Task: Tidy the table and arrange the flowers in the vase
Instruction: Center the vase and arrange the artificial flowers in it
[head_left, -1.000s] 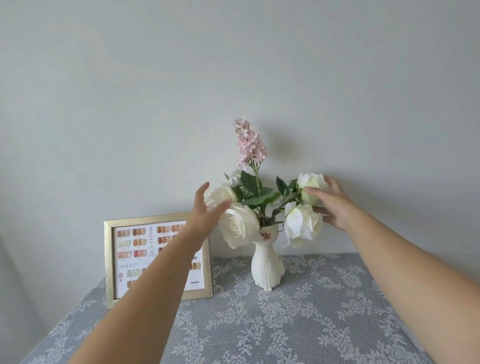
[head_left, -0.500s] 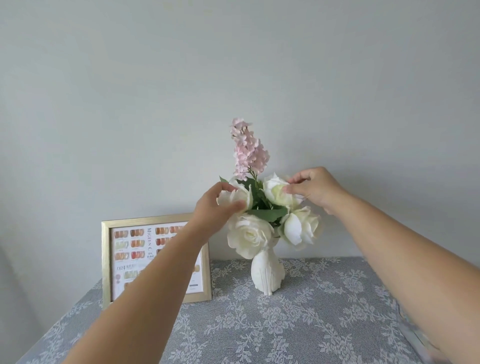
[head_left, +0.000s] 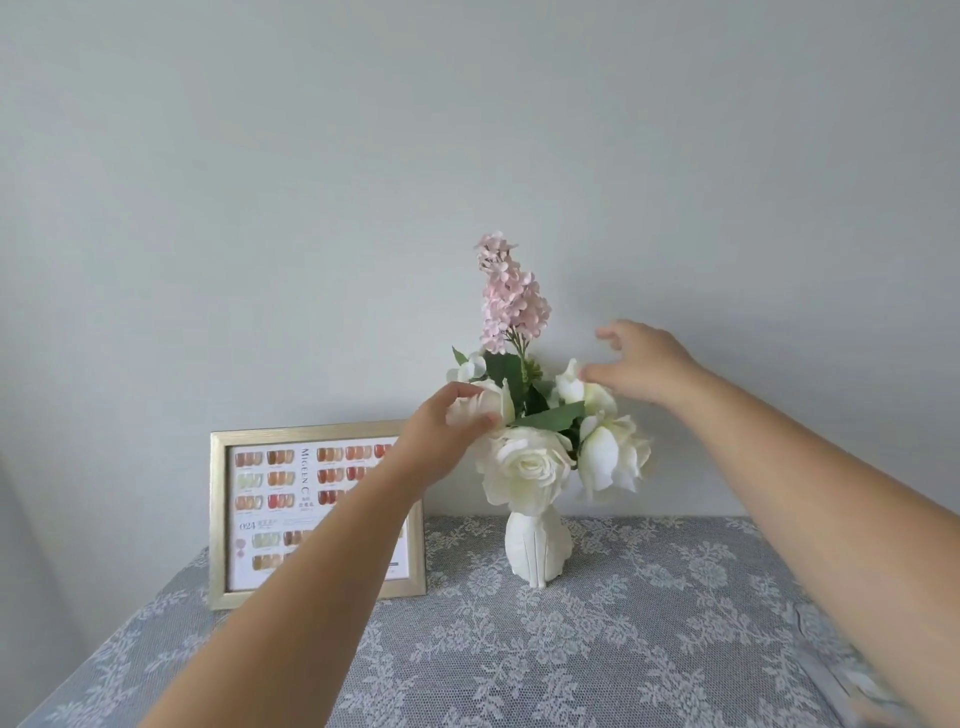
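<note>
Fingers (head_left: 467, 415) of the left hand (head_left: 441, 441) are curling around a white rose (head_left: 485, 405) on the left of the bouquet, thumb beneath, pinching it. Behind that forearm, a gold picture frame (head_left: 311, 434) is leaning against the wall near the worktop's (head_left: 623, 649) back left edge. Just right of it, the white vase (head_left: 537, 545) is standing upright close to the back edge, holding white roses (head_left: 527, 467) and a tall pink flower spike (head_left: 509, 296). Over the upper right bloom (head_left: 576, 387), the right hand (head_left: 644, 369) is hovering with fingers spread and loose, gripping nothing, fingertips just brushing the petals. Lace-covered worktop is lying bare in front of the vase and to its right.
</note>
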